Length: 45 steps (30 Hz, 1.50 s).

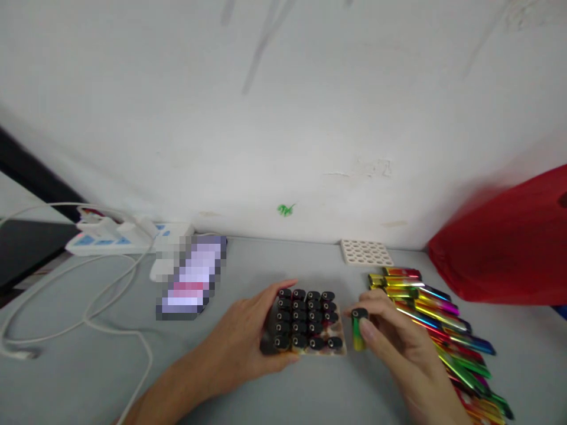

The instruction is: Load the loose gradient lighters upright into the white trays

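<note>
My left hand [241, 327] is wrapped round the left side of a small tray [339, 352], with fingers along its far edge and thumb along its near edge. Black-ended lighters [299, 316] stand upright in the tray in rows, each end showing a small ring; a gap shows in the right column. Just right of the tray, my right hand [398, 342] pinches a green and yellow lighter [358, 333], held upright with its black end up and apart from the tray. Under and beyond that hand lies a pile of shiny multicoloured lighters [460, 342].
A pale plate with holes [367, 252] lies near the wall. At the right is a red bag-like thing [505, 248]. On the left are a blurred-out phone [192, 280], a white power strip [128, 236] and a looping white cable [88, 313].
</note>
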Motion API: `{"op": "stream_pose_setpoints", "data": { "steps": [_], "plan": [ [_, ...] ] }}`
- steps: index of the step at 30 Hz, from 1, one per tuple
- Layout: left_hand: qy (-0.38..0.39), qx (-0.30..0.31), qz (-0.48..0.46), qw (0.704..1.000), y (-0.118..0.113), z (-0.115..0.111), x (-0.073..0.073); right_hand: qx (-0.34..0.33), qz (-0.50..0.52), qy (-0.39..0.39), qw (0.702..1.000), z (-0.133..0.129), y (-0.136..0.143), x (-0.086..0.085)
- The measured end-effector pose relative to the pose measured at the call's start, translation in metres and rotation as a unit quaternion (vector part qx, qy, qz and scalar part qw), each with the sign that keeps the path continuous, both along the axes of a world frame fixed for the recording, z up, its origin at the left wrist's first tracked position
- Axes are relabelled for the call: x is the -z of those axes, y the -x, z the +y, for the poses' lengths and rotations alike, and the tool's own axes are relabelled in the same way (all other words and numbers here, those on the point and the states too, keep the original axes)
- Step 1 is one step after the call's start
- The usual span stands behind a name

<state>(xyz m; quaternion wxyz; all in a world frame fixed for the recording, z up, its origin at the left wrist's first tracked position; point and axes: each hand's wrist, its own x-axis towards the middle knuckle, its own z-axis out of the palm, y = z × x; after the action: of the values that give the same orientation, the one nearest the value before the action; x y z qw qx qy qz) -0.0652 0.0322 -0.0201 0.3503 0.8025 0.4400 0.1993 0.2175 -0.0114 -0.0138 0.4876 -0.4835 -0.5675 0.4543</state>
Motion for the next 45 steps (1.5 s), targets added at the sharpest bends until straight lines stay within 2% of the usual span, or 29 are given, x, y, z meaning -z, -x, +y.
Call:
{"op": "stream_pose_setpoints", "data": {
  "steps": [6,15,26,33,38,42,45],
  "plan": [
    [0.015,-0.005,0.002,1.000,-0.0014,-0.0005,-0.0043,-0.032,-0.066,-0.064,0.995,-0.0034,-0.0045,0.0015],
    [0.004,-0.003,0.005,1.000,-0.0002,-0.0011,-0.0021,-0.072,-0.172,-0.091,0.978,-0.0017,-0.0042,0.0045],
    [0.015,-0.005,0.006,1.000,-0.0018,-0.0002,-0.0041,-0.060,-0.172,-0.091,0.979,-0.0045,-0.0064,0.0058],
    [0.016,-0.006,0.000,1.000,-0.0020,-0.0001,-0.0033,-0.054,-0.210,-0.155,0.964,-0.0021,-0.0041,-0.0005],
    [0.013,-0.010,0.007,1.000,-0.0018,-0.0003,-0.0035,-0.053,-0.213,-0.141,0.965,-0.0043,-0.0033,-0.0010],
    [0.012,-0.007,0.007,1.000,-0.0020,-0.0012,-0.0059,-0.027,-0.212,-0.139,0.967,-0.0059,-0.0040,-0.0005],
    [0.018,-0.010,0.014,1.000,-0.0019,-0.0020,-0.0062,0.017,-0.217,-0.131,0.967,-0.0066,-0.0051,-0.0008]
  ]
}}
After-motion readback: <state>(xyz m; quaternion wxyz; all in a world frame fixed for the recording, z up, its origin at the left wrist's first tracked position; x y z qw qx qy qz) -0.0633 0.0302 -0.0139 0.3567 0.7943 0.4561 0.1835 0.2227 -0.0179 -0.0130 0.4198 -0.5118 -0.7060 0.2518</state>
